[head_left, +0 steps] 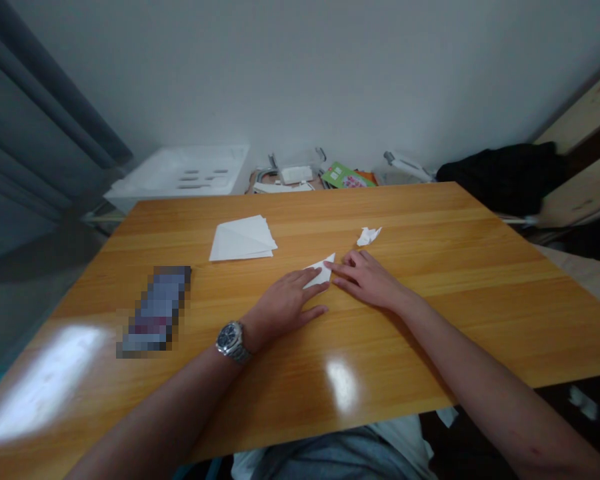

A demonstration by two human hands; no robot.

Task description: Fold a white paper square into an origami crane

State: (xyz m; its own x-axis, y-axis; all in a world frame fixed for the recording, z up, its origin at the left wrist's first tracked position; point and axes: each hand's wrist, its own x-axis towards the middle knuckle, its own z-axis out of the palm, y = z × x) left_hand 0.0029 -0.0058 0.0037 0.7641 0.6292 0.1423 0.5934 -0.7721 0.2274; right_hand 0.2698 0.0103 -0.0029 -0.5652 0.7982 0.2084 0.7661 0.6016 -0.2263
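Note:
A small folded piece of white paper (324,274) lies on the wooden table in front of me, with a pointed corner facing away. Flat on its left part rests my left hand (293,297), fingers stretched out and thumb apart, covering some of it. My right hand (364,279) comes in from the right. Its extended index finger touches the paper's right side, the thumb is spread lower down, and other fingers are partly curled. Neither hand grips the sheet; both press it from above. A metal wristwatch (231,339) is on my left wrist.
White paper sheets (243,239) lie stacked at the back left of the table (420,220). A crumpled paper scrap (368,236) sits beyond my right hand. A pixelated phone-like object (156,310) lies left. Behind the table are a white tray (195,172), a green booklet (347,176) and black cloth (500,175).

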